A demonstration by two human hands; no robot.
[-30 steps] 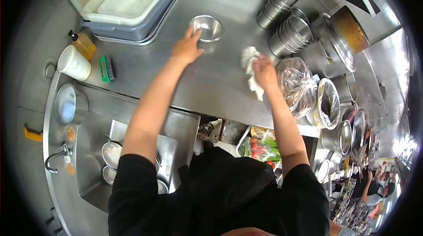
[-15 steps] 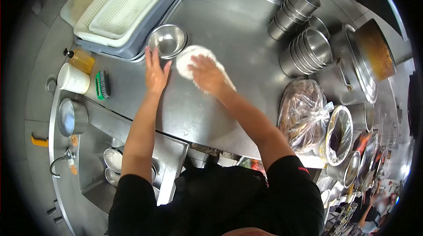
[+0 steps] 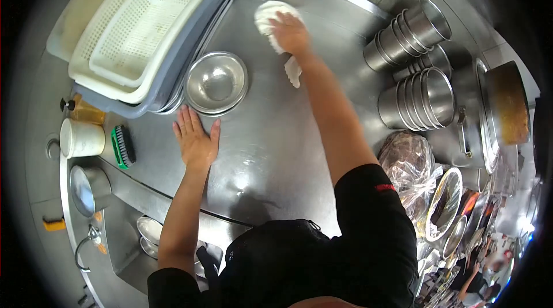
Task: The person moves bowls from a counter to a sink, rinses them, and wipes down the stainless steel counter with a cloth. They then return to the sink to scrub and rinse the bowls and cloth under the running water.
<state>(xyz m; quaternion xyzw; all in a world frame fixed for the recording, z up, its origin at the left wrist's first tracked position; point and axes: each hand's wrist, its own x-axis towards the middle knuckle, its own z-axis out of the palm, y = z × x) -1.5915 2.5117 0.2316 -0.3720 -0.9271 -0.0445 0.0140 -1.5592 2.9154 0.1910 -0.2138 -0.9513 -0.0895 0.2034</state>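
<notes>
My right hand [image 3: 289, 33] presses a white cloth [image 3: 271, 19] onto the steel counter [image 3: 271, 147] near its far side, and a loose end of the cloth trails below the palm. My left hand [image 3: 196, 140] lies flat on the counter with its fingers spread and nothing in it. Just beyond those fingertips sits a small stack of shiny steel bowls [image 3: 216, 83].
White plastic baskets [image 3: 124, 37] rest in a grey tub at the left. A green brush [image 3: 122, 147] lies beside a white bucket [image 3: 82, 138]. Steel pots [image 3: 415, 101] stand stacked at the right, above a plastic-wrapped bag [image 3: 408, 161]. A sink [image 3: 127, 250] is at lower left.
My right hand has slid the cloth away from me to the far side of the counter. My body leans further forward, and my left hand now rests flat below the bowls.
</notes>
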